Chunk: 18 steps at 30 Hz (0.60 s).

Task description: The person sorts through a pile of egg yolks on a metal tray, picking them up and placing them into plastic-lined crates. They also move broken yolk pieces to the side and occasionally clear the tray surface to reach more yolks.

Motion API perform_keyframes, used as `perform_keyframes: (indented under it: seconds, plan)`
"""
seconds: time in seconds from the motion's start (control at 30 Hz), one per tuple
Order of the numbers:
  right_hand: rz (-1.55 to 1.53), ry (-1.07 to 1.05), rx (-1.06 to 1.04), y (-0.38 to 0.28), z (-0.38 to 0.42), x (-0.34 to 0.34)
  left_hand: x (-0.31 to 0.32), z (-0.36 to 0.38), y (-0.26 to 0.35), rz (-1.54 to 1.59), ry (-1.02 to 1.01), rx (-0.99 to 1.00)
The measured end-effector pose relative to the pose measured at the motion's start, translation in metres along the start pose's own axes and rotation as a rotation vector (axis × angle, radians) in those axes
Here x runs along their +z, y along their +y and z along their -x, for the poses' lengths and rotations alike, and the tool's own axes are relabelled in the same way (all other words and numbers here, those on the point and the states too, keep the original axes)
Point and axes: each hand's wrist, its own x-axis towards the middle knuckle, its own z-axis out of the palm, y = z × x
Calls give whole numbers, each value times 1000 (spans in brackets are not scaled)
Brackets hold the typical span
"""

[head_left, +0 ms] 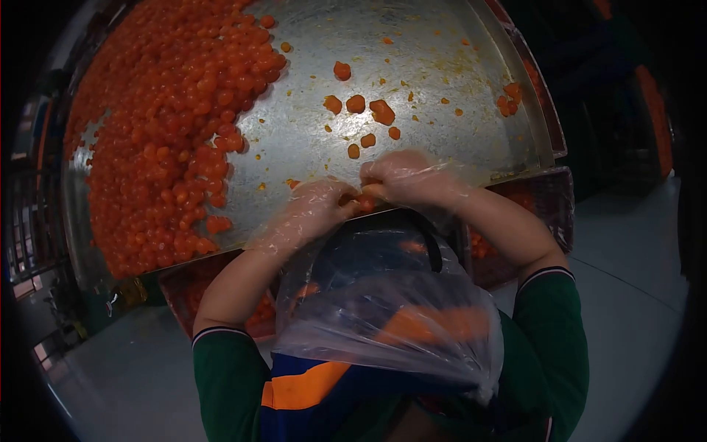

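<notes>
Both my hands wear clear plastic gloves and meet at the near edge of a metal tray (pixel 294 125). A small orange piece (pixel 366 202) is pinched between the fingertips of my left hand (pixel 320 206) and my right hand (pixel 401 175). The fingers of both hands are bent closed around it. Just beyond them on the metal lie several loose orange lumps (pixel 381 112). A large heap of round, glossy orange balls (pixel 169 110) covers the left part of the tray.
Red crates (pixel 565 210) holding orange pieces stand under the tray's near edge at both sides. A small orange cluster (pixel 509 99) lies near the tray's right wall. A dark railing (pixel 29 221) stands at the far left, and grey floor (pixel 618 265) shows at the right.
</notes>
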Motion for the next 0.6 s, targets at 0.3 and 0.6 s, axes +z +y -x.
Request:
perform_keyframes:
  seconds: [0.3, 0.6]
  plan:
    - [-763, -664, 154, 27, -25, 6, -3, -12, -8, 91, -204, -30]
    - [-2389, 262, 164, 19, -15, -3, -15, -61, 41, 367, 725, 528]
